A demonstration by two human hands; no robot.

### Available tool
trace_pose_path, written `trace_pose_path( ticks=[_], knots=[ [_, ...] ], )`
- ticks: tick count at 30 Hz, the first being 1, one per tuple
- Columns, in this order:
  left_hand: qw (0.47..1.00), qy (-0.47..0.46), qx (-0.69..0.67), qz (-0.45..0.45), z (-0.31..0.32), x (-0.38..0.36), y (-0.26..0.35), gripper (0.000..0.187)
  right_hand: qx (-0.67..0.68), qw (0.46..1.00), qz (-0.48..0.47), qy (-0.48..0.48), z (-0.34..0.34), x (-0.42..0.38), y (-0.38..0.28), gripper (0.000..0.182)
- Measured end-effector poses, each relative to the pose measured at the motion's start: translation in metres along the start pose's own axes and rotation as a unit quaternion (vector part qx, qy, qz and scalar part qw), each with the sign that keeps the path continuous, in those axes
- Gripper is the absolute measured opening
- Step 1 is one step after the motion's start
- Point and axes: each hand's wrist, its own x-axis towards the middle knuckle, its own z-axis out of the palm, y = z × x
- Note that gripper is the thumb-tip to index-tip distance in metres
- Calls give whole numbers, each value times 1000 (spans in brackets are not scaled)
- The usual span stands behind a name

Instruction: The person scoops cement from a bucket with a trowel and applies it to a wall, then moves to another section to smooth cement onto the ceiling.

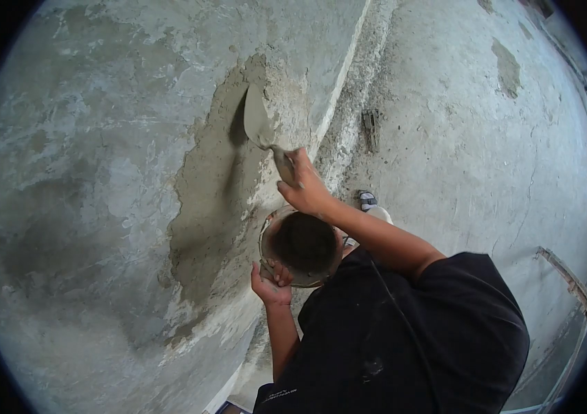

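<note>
My right hand point(304, 181) is wrapped round the handle of a trowel point(257, 119). Its pointed, mortar-smeared blade lies at or just over a darker patch of fresh mortar point(204, 190) on the wall, close to the patch's upper end; exact contact is hard to tell. Below, my left hand point(273, 284) grips the near rim of a round bucket point(264, 238), thumb outside and fingers curled over the edge. The bucket's inside is very dark, so its contents cannot be made out. Grey smears show on the left hand.
Rough grey wall point(66, 138) fills the left side, with flaking plaster beside the mortar. A gritty strip runs along its foot. On the concrete floor point(459, 152) lies a narrow greyish object point(371, 130). A sandalled foot point(367, 200) shows beyond my arm; a wooden plank point(573, 283) is at right.
</note>
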Motion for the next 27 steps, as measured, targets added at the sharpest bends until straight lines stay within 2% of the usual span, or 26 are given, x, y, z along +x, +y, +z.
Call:
trace_pose_path(
  ticks=[1,4,5,7,9,11,12,15,16,17,19,21,23,25,27],
  knots=[
    [1000,7,3,-3,1,-1,1,43,-1,1000,0,-4,-6,-8,2,55],
    [1000,9,2,-1,4,-2,2,43,-11,997,78,15,-14,-16,10,58],
    [1000,3,5,-1,4,-3,1,43,-14,997,73,9,-14,-12,9,58],
    [1000,12,1,9,7,-4,-1,45,-10,997,36,74,-10,6,7,58],
    [1000,22,2,14,7,-7,-2,47,-32,996,14,83,0,27,1,58],
    [1000,2,10,22,5,-10,-3,44,-48,992,-54,108,15,44,7,54],
    [1000,-1,8,21,3,-12,-4,44,10,997,38,65,20,47,5,55],
    [1000,-2,-6,26,-1,-19,-5,44,-37,997,33,63,43,37,30,55],
    [999,-2,-8,32,-3,-22,-6,44,-110,993,5,44,51,31,55,55],
    [999,-2,-11,38,-5,-24,-7,44,-112,993,-1,38,48,23,62,55],
    [999,-10,-25,46,-10,-29,-8,45,-68,995,61,40,34,1,72,61],
    [997,-19,-40,58,-14,-32,-6,45,-42,996,60,51,15,-19,96,61],
    [995,-29,-58,73,-20,-38,-4,44,99,961,256,-39,-32,-37,58,55],
    [993,-34,-80,83,-26,-51,-2,44,123,960,236,-85,-76,-60,70,55],
    [990,-47,-101,88,-30,-57,-2,43,178,939,236,-177,-120,-78,49,56]
  ],
)
